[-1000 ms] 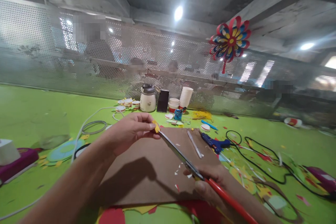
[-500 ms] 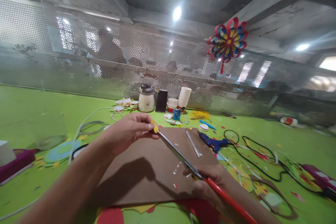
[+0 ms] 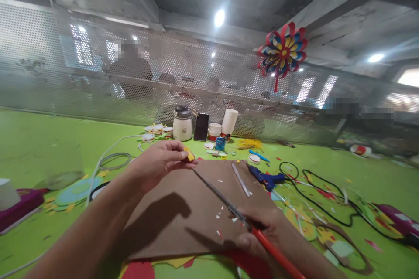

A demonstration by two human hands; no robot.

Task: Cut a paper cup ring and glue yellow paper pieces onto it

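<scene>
Between the thumb and fingers of my left hand (image 3: 162,159) is a small piece of yellow paper (image 3: 189,154), held above the far left part of a brown cardboard sheet (image 3: 203,209). My right hand (image 3: 262,229) grips a pair of scissors with red handles (image 3: 273,248). The scissors' blades point up and left, their tips just below the yellow paper and apart from it. Tiny white and red paper scraps (image 3: 219,216) lie on the cardboard, close to the blades. A white pen (image 3: 240,180) rests on the board's right side.
A blue glue gun (image 3: 266,177) with a black cord lies right of the cardboard. Behind it stand a white jar (image 3: 182,124), a phone (image 3: 200,127) and paper cups (image 3: 229,121). Blue paper discs (image 3: 77,189) lie left. A perforated screen (image 3: 203,69) borders the green table.
The scissors' tips have come away from the yellow paper, dropping slightly down and left. My left hand has shifted a little left and turned the paper.
</scene>
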